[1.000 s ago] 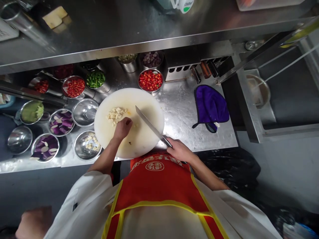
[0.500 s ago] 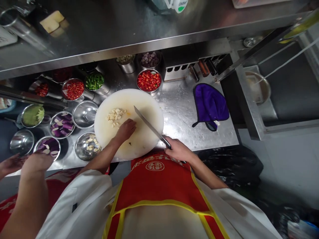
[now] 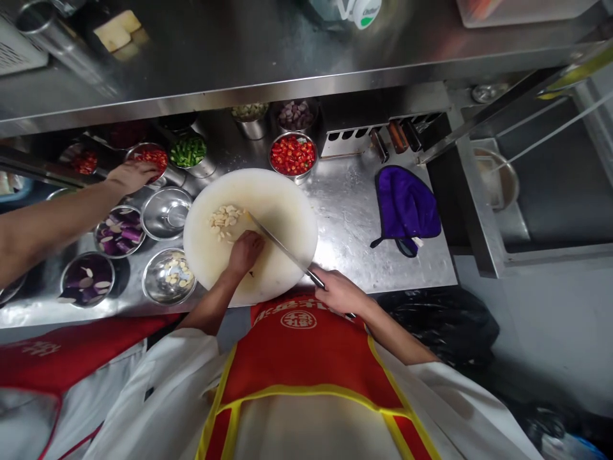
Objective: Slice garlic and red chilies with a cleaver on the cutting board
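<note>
Though contact unclear, left grip [image 3: 248, 251] over board [image 3: 282, 198], knife [image 3: 281, 246] in right grip [image 3: 340, 292].

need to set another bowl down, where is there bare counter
Widest: the steel counter between the white cutting board, knife rack and purple cloth. Smaller: behind the board, between the chopped greens and the red-chili bowl. Crowded: left of the board, with metal bowls close together and a co-worker's hand over chopped chilies.
</note>
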Demonstrator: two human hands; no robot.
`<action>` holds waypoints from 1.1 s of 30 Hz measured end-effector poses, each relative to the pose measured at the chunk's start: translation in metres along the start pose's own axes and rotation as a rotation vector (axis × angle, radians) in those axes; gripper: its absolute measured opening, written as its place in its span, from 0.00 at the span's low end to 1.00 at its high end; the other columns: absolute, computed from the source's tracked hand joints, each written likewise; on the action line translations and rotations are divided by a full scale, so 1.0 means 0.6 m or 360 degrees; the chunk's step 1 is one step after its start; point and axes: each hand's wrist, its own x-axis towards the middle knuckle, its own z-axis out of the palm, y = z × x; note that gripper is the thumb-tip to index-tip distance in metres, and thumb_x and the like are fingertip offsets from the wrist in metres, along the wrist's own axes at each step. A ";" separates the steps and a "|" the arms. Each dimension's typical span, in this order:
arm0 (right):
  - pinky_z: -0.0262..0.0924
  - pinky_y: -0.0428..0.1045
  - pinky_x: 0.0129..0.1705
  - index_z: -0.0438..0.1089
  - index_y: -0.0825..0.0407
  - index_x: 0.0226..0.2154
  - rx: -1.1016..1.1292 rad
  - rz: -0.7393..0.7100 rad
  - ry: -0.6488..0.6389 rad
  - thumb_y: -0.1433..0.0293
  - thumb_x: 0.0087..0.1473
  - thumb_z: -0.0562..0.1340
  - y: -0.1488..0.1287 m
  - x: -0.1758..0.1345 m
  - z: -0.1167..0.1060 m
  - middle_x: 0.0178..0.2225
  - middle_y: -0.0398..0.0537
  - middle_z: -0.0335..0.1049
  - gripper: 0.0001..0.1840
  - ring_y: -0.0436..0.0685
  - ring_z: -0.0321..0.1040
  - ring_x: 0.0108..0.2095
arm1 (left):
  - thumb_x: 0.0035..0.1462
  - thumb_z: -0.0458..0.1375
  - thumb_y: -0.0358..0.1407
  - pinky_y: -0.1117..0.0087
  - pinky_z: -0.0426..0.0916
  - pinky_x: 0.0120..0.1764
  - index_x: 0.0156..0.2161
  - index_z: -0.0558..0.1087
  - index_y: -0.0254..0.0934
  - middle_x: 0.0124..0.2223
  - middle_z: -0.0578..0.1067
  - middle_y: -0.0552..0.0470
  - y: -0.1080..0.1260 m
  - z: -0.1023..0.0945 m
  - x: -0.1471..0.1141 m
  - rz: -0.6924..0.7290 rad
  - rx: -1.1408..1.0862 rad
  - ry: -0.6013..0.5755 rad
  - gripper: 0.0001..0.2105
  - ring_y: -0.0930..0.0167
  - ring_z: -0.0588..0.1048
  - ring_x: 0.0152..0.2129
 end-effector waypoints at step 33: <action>0.53 0.46 0.28 0.66 0.50 0.37 0.0380 0.0151 0.0040 0.73 0.52 0.54 0.050 -0.013 0.007 0.21 0.36 0.64 0.09 0.52 0.64 0.21 | 0.62 0.53 0.30 0.61 0.70 0.49 0.37 0.75 0.36 0.42 0.75 0.43 0.019 0.011 -0.002 0.0237 0.0283 -0.0173 0.08 0.63 0.73 0.42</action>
